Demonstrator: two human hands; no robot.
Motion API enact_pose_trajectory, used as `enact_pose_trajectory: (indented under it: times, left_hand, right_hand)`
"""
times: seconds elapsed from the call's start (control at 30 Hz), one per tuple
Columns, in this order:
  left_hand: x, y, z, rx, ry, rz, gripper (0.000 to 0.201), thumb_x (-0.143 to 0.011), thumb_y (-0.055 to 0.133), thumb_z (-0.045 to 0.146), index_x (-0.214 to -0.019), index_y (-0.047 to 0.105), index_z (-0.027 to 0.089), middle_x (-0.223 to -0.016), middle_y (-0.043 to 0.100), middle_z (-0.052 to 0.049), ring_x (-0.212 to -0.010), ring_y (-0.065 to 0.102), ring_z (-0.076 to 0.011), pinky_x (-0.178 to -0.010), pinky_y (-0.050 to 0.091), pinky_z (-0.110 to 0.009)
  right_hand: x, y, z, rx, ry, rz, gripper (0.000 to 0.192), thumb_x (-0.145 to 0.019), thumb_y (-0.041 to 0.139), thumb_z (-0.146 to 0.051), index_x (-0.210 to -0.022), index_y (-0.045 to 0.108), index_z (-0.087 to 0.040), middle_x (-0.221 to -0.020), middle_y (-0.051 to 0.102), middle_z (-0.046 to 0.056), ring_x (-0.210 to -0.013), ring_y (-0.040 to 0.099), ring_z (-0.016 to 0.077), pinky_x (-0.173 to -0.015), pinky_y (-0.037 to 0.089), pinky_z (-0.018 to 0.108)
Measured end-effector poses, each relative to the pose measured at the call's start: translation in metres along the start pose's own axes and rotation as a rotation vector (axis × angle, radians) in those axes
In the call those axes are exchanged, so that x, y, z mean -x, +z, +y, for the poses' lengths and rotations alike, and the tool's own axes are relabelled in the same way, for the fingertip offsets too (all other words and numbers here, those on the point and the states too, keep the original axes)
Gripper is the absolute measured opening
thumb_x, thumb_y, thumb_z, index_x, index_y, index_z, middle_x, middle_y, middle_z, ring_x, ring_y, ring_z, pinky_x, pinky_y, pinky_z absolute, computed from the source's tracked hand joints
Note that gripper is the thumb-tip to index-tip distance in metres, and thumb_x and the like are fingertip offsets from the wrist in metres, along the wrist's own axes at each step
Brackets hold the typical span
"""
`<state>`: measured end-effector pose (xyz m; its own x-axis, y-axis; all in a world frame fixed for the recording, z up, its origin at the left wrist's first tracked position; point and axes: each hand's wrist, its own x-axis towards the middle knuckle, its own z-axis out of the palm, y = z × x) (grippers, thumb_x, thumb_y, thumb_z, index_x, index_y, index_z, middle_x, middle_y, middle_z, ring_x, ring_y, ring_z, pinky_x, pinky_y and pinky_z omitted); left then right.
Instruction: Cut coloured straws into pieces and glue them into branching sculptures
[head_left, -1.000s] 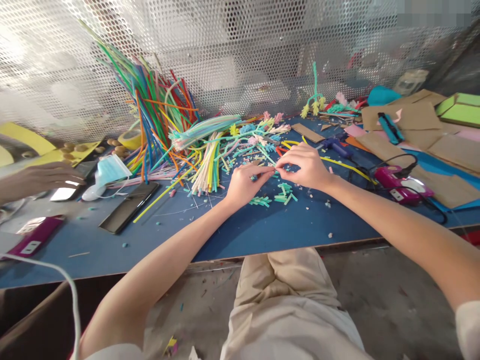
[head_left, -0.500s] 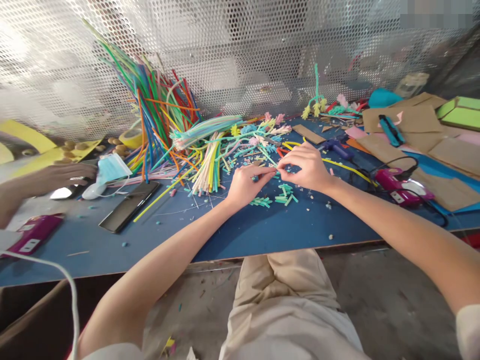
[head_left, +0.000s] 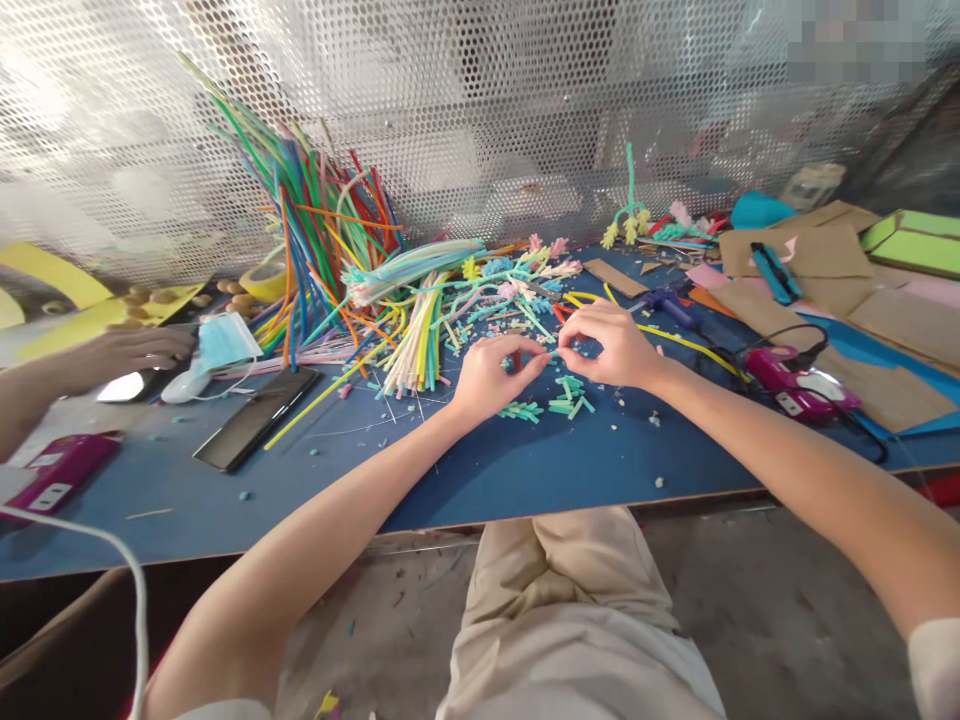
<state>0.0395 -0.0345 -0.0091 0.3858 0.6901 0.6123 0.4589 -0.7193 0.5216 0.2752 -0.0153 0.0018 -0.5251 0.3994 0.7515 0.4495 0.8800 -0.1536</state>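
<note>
A: Head view, change against the two earlier frames: both hands sit a little lower and nearer the table edge than a second ago, and the whole scene has slid slightly, so part of that is head motion. The pinch itself has not altered. The left hand and the right hand meet fingertip to fingertip as before.

B: Held item?

A: A short teal pipe-cleaner piece, pinched at both ends, thumb and forefinger of each hand closed on it, the other fingers loosely curled. It bridges the small gap between the two hands, just above the blue table. It is too small to say whether it is bent or twisted.

B: Meaning of the change?

A: My reading: the work on this one piece goes on; no release, no new pick-up.

B: Surroundings?

A: The pile of cut teal bits lies directly under and just toward the wearer from the fingertips, close but not touched. The bundle of long coloured pipe cleaners stands well to the left and behind, against the perforated metal screen. The pink glue gun lies to the right of the right wrist, apart from it.

B: Others?

A: A second person's hand rests at the far left by a blue face mask, nearer the mask than a second ago. A black phone lies beside it.
</note>
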Motion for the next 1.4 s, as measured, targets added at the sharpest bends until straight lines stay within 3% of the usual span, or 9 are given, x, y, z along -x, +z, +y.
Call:
enact_pose_trajectory:
  times: [0.27,0.43,0.73,0.87,0.93,1.0,1.2,1.4]
  left_hand:
    - [0.001,-0.002,-0.003,0.014,0.017,-0.039,0.022,-0.101,0.063,0.039,-0.094,0.072,0.021,-0.084,0.077,0.001,-0.065,0.065,-0.0112,-0.075,0.051,-0.027]
    - [0.000,-0.002,-0.003,-0.062,0.031,-0.055,0.028,-0.106,0.055,0.040,-0.095,0.073,0.021,-0.092,0.080,-0.002,-0.077,0.071,-0.0143,-0.084,0.051,-0.030]
    - [0.000,-0.001,-0.009,-0.165,0.047,-0.074,0.023,-0.105,0.059,0.038,-0.101,0.076,0.023,-0.095,0.080,-0.002,-0.080,0.071,-0.0159,-0.085,0.050,-0.031]
    - [-0.002,-0.002,-0.010,-0.207,0.014,-0.055,0.018,-0.102,0.063,0.036,-0.105,0.076,0.024,-0.099,0.081,-0.001,-0.085,0.071,-0.0184,-0.088,0.051,-0.033]
    - [-0.004,-0.003,-0.013,-0.233,0.003,-0.060,0.018,-0.100,0.066,0.034,-0.112,0.075,0.024,-0.104,0.081,-0.002,-0.094,0.072,-0.0205,-0.092,0.051,-0.035]
    - [-0.005,-0.003,-0.017,-0.260,-0.006,-0.084,0.022,-0.099,0.067,0.033,-0.119,0.073,0.024,-0.110,0.080,-0.003,-0.103,0.071,-0.0227,-0.098,0.051,-0.037]
    - [-0.005,-0.002,-0.024,-0.350,-0.026,-0.192,0.018,-0.102,0.064,0.033,-0.113,0.075,0.025,-0.121,0.079,-0.002,-0.111,0.070,-0.0242,-0.104,0.050,-0.040]
    - [-0.007,-0.001,-0.026,-0.391,-0.044,-0.252,0.016,-0.101,0.066,0.033,-0.112,0.076,0.026,-0.113,0.080,-0.001,-0.109,0.071,-0.0242,-0.103,0.051,-0.041]
  right_hand:
    - [0.001,0.003,0.003,-0.031,-0.007,-0.074,0.008,-0.096,0.065,-0.028,-0.089,0.067,-0.024,-0.087,0.076,0.001,-0.081,0.069,0.0194,-0.080,0.047,0.037]
    - [0.002,0.004,0.004,-0.062,0.002,-0.102,0.009,-0.099,0.063,-0.027,-0.096,0.070,-0.024,-0.095,0.079,0.003,-0.088,0.072,0.0204,-0.083,0.049,0.037]
    - [0.003,-0.001,0.008,-0.037,0.003,-0.098,0.016,-0.096,0.059,-0.025,-0.082,0.067,-0.022,-0.077,0.072,0.000,-0.066,0.062,0.0157,-0.073,0.046,0.033]
    - [0.003,-0.009,0.019,0.038,0.134,-0.026,0.018,-0.093,0.059,-0.025,-0.075,0.063,-0.022,-0.069,0.065,-0.001,-0.059,0.055,0.0144,-0.064,0.043,0.030]
    - [0.004,-0.015,0.028,0.089,0.230,0.022,0.006,-0.089,0.061,-0.023,-0.087,0.067,-0.022,-0.081,0.071,0.000,-0.061,0.057,0.0143,-0.064,0.044,0.030]
    - [0.006,-0.022,0.039,0.176,0.333,0.054,0.017,-0.085,0.066,-0.022,-0.102,0.069,-0.021,-0.093,0.076,0.002,-0.064,0.060,0.0155,-0.066,0.045,0.031]
    - [0.017,-0.034,0.067,0.461,0.635,-0.161,0.021,-0.090,0.065,-0.035,-0.103,0.075,-0.022,-0.110,0.077,0.008,-0.090,0.069,0.0261,-0.073,0.049,0.035]
    - [0.019,-0.019,0.074,0.408,0.620,-0.242,0.031,-0.093,0.063,-0.030,-0.116,0.074,-0.014,-0.120,0.075,0.017,-0.115,0.068,0.0334,-0.101,0.053,0.046]
